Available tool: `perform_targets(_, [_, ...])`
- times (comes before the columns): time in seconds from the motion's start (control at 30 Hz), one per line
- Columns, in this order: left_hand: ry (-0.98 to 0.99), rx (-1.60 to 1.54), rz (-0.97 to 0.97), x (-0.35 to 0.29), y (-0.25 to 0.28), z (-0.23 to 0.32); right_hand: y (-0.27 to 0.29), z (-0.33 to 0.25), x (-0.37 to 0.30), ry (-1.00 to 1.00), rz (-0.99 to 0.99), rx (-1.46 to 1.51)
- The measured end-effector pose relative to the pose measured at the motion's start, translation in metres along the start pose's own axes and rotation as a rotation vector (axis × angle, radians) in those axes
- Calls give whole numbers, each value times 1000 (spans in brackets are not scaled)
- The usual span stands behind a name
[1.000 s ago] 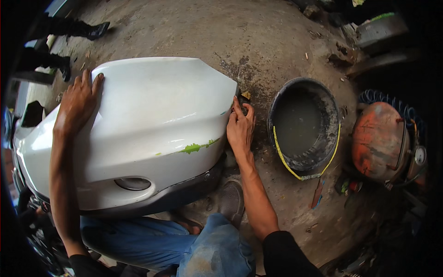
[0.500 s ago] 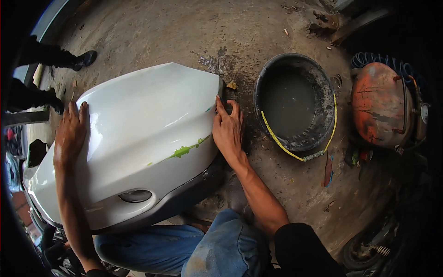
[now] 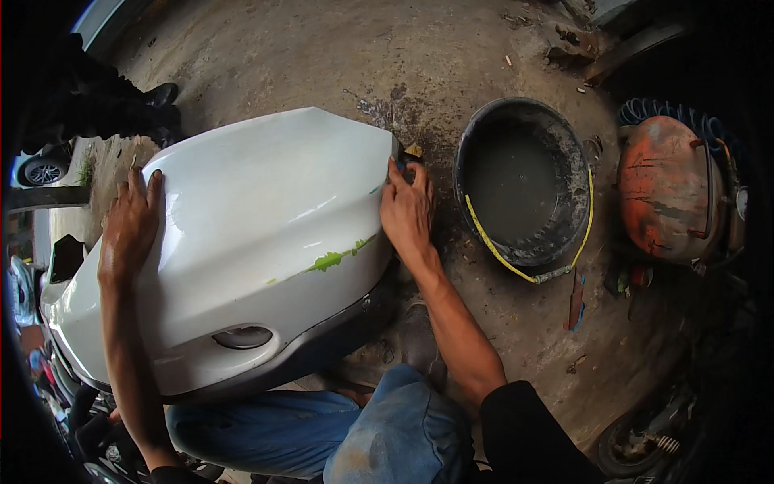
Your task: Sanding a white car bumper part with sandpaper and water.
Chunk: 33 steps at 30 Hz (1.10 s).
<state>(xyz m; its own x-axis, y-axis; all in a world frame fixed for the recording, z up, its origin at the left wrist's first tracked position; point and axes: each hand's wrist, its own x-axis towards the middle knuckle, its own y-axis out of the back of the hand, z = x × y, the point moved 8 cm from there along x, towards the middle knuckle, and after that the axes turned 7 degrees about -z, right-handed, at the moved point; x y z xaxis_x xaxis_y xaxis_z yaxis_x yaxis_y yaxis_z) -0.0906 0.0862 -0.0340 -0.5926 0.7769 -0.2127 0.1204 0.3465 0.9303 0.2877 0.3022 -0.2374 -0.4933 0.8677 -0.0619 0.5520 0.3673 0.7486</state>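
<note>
A white car bumper (image 3: 258, 194) lies in front of me, with a ragged green patch (image 3: 328, 261) along its crease and an oval recess (image 3: 243, 337) lower down. My left hand (image 3: 131, 222) rests on its left part, fingers stretched toward the far edge. At the right end, my right hand (image 3: 409, 211) is closed, with thumb and fingers bent around the bumper's edge. A small bit of blue shows by its fingertips; what they hold, if anything, I cannot make out.
Right of the bumper stands a black bucket (image 3: 463, 173) of murky water with a yellow-wrapped handle. Beyond it are a worn orange tank (image 3: 663, 189) and a coiled hose (image 3: 665, 110). A flat brown strip (image 3: 576, 302) lies nearby. Another person's dark shoes (image 3: 164, 95) stand far left.
My right hand's fingers have curled further over the bumper's right edge, and a bit of blue now shows there. The other person's legs have shifted right. The whole view has shifted slightly.
</note>
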Motion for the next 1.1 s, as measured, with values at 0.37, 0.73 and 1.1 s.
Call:
perform_targets(0.37, [-52,27,9,-2,-1,2,-4,-1,-13,-14,-50,74])
perform_targets(0.73, [109,-156,-27,-5,12,14,-6,-1,-22,-27,-82,25])
perform_targets(1.1, [184,-77,-96,4,4,10,1,-5,-16,-19,-76,19])
